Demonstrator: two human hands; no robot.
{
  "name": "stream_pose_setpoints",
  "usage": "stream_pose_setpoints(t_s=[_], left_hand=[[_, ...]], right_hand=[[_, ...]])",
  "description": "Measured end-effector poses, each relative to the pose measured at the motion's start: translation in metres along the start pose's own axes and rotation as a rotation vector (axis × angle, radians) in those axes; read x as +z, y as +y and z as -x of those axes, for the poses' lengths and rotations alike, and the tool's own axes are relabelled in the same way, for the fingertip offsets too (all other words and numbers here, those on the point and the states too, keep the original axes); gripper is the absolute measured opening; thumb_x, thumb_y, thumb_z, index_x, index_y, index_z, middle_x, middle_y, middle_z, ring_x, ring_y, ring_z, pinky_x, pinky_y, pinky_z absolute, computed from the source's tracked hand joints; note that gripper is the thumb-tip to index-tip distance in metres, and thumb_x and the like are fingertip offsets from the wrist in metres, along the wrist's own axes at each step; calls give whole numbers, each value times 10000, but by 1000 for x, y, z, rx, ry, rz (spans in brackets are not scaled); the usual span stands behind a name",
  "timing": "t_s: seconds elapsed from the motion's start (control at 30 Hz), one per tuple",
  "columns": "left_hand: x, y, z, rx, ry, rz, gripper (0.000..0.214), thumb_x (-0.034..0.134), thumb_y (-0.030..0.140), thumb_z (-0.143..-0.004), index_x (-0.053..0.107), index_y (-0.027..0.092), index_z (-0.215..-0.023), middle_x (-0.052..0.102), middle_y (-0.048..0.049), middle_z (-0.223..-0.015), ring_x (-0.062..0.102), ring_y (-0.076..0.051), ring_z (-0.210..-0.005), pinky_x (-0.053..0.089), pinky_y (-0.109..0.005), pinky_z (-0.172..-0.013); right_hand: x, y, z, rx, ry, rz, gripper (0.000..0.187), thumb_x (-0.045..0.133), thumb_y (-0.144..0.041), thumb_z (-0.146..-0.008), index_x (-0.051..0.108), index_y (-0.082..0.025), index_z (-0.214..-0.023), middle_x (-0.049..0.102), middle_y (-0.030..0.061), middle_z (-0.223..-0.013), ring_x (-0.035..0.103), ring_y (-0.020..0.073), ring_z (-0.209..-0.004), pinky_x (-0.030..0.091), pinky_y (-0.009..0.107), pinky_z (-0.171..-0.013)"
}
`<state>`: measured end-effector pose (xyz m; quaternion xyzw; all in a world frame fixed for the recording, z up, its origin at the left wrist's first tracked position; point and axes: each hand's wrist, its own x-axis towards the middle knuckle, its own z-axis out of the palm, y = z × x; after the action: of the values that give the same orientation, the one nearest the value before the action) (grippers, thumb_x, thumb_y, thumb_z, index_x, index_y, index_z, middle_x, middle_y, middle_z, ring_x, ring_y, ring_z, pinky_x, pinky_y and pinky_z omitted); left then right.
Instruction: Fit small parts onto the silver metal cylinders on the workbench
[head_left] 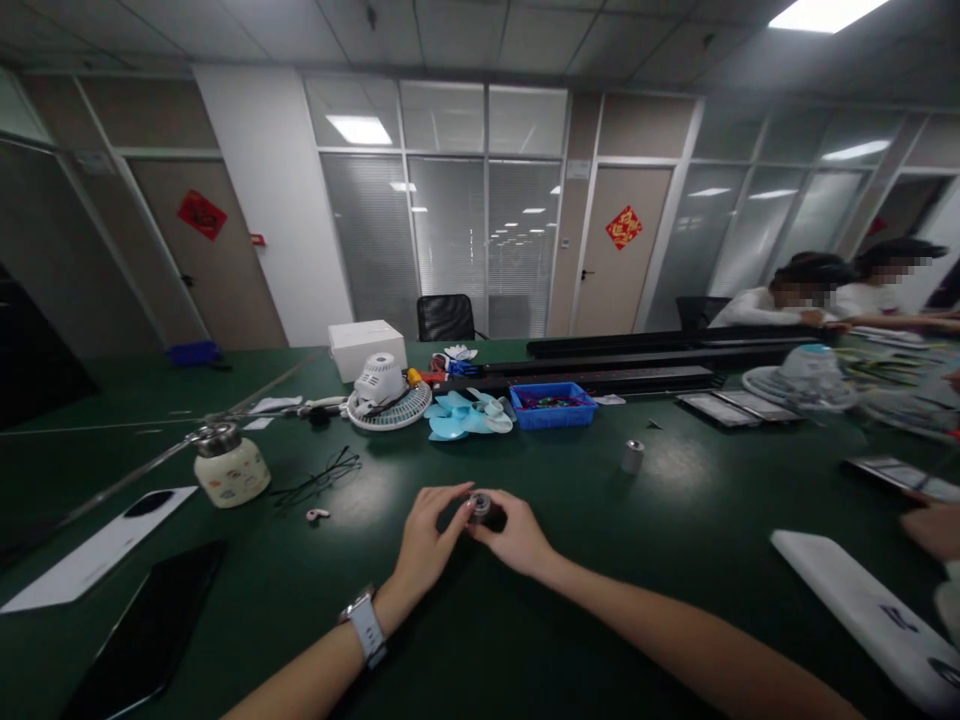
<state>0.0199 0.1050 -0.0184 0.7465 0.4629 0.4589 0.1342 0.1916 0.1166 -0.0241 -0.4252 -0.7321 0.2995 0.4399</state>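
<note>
We see a small metal cylinder (480, 503) between the left hand (426, 533) and the right hand (523, 538), in front of the wearer; the fingers of both pinch it from opposite sides — whether it touches the surface (600, 650) we cannot tell. We judge that it could slip or roll away, its rounded side being held only at the fingertips; both hands reach forward and converge, thumbs nearest the wearer.
</note>
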Motion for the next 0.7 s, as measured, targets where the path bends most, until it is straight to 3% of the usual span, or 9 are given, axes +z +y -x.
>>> stream_pose_setpoints(t_s=[0.1, 0.27, 0.4, 0.57, 0.7], left_hand=[[2, 0, -2, 11, -1, 30, 281, 508, 389, -866, 692, 268, -1040, 677, -52, -1051, 574, -198, -991, 463, -372, -882], [-15, 3, -16, 0, -127, 7, 242, 552, 412, -836, 725, 288, -952, 700, -29, -943, 594, -183, -913, 466, -335, -819], [-24, 10, -30, 67, -243, -117, 206, 587, 413, -812, 741, 287, -865, 700, -25, -884, 596, -183, -855, 444, -333, -775], [-28, 14, -29, 119, -103, -182, 199, 546, 335, -851, 725, 246, -856, 706, -37, -865, 583, -192, -864, 427, -356, -797], [-43, -5, -19, 45, 3, -155, 235, 544, 393, -843, 721, 243, -885, 712, -42, -899, 597, -198, -870, 442, -357, -808]], right_hand=[[16, -1, -6, -28, -8, 4, 289, 694, -261, -692, 672, -201, -974, 650, 45, -913, 592, 187, -826, 472, 321, -761], [12, 1, -4, -18, -9, 50, 309, 697, -265, -695, 668, -219, -999, 627, 36, -888, 572, 177, -789, 464, 307, -721], [11, -2, -2, -21, -36, 84, 287, 692, -287, -708, 666, -229, -988, 612, 30, -871, 559, 176, -778, 455, 302, -705], [12, -4, -3, -14, -33, 115, 259, 695, -271, -706, 662, -221, -958, 603, 24, -863, 553, 177, -790, 445, 299, -717], [11, -5, -3, 28, -35, 107, 295, 698, -283, -706, 655, -217, -991, 614, 34, -902, 564, 187, -833, 450, 315, -761]])
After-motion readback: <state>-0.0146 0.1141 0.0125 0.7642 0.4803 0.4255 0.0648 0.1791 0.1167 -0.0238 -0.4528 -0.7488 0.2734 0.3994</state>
